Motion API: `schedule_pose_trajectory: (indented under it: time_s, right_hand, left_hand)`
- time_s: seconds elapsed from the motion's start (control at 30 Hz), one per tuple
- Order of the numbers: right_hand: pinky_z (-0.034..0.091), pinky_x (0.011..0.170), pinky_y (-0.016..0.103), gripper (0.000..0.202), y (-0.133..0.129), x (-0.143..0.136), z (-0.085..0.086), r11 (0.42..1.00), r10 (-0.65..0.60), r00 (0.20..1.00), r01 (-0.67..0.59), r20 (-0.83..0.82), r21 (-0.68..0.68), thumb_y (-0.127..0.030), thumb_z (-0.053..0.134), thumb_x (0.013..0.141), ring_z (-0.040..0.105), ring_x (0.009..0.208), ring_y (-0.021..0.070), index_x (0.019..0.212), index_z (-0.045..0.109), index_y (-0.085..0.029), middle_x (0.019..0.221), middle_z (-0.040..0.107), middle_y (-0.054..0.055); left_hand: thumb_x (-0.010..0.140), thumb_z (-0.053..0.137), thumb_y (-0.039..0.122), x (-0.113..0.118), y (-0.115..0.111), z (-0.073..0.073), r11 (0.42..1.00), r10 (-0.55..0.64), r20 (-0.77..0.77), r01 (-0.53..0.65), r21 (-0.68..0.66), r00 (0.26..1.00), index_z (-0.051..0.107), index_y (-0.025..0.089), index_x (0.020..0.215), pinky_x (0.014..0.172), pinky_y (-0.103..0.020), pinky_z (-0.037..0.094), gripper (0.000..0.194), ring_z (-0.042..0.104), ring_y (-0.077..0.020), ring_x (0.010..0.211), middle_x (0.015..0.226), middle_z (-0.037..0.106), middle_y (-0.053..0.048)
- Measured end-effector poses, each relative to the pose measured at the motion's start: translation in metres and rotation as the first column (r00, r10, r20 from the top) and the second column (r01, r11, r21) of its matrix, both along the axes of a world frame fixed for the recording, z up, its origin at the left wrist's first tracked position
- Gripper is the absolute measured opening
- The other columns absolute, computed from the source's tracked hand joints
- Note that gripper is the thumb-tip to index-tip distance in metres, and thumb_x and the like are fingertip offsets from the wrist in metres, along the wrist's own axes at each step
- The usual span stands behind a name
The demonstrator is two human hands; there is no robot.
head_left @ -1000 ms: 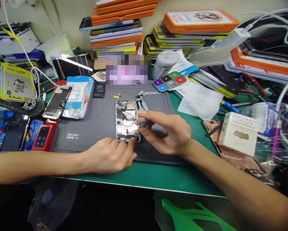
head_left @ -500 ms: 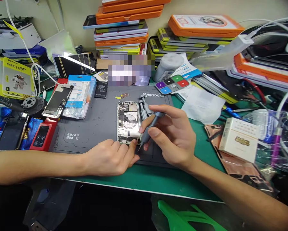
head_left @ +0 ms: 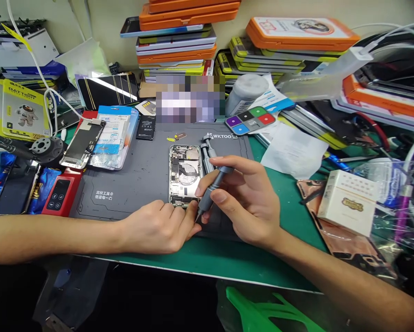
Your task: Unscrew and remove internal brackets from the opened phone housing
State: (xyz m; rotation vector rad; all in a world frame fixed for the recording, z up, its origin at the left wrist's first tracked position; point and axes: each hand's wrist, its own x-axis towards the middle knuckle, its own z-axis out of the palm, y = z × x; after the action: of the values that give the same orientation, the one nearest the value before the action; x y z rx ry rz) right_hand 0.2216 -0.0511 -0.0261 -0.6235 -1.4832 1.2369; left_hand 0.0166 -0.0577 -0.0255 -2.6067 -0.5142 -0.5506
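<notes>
An opened phone [head_left: 189, 184], its inner parts bare, lies on the dark grey work mat [head_left: 134, 184]. My left hand [head_left: 163, 226] is closed at the phone's bottom end, fingers curled and one fingertip on the lower right corner. In my right hand [head_left: 253, 198] a grey screwdriver [head_left: 211, 192] is gripped between thumb and fingers, tilted, its tip pointing down beside the left fingertips at the phone's bottom edge. Whether the tip touches a screw is hidden. More grey screwdrivers [head_left: 208, 150] lie just right of the phone, partly covered by my right hand.
A phone battery [head_left: 146, 127] and a small metal piece [head_left: 181, 136] lie beyond the phone. A detached screen [head_left: 82, 144] and a red device [head_left: 62, 193] stand left. At right are a white box [head_left: 348, 203] and a copper-coloured panel [head_left: 312, 198]. Stacked orange cases [head_left: 189, 18] line the back.
The screwdriver's tip has shifted slightly left, closer to the phone's bottom edge and my left fingers, and my right hand moved with it. My left hand stays in place.
</notes>
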Motion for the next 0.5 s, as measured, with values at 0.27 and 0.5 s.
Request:
schedule_pose_trajectory:
  time_s: [0.27,0.5]
  right_hand:
    - [0.062,0.047,0.023,0.039,-0.0002,0.001,-0.0006,0.999,0.024,1.0,-0.024,-0.007,-0.034,-0.019,0.057,0.101,0.065,0.061,0.0118,0.137,0.053,-0.034,0.096,0.068,0.002]
    - [0.061,0.047,0.025,0.038,-0.0014,0.0016,0.0004,0.997,0.025,1.0,-0.025,-0.005,-0.072,-0.021,0.058,0.102,0.064,0.061,0.012,0.136,0.054,-0.035,0.096,0.068,0.002]
  left_hand:
    - [0.104,0.057,0.036,-0.0001,0.0,0.0013,1.0,-0.006,-0.017,0.006,-0.012,1.0,0.066,0.003,0.105,0.045,-0.031,0.028,0.035,0.049,-0.0139,0.048,0.061,0.055,0.002]
    - [0.105,0.056,0.036,-0.0005,-0.0007,0.0012,1.0,-0.006,-0.021,0.005,-0.017,1.0,0.065,0.003,0.105,0.045,-0.031,0.028,0.035,0.049,-0.0138,0.048,0.061,0.054,0.003]
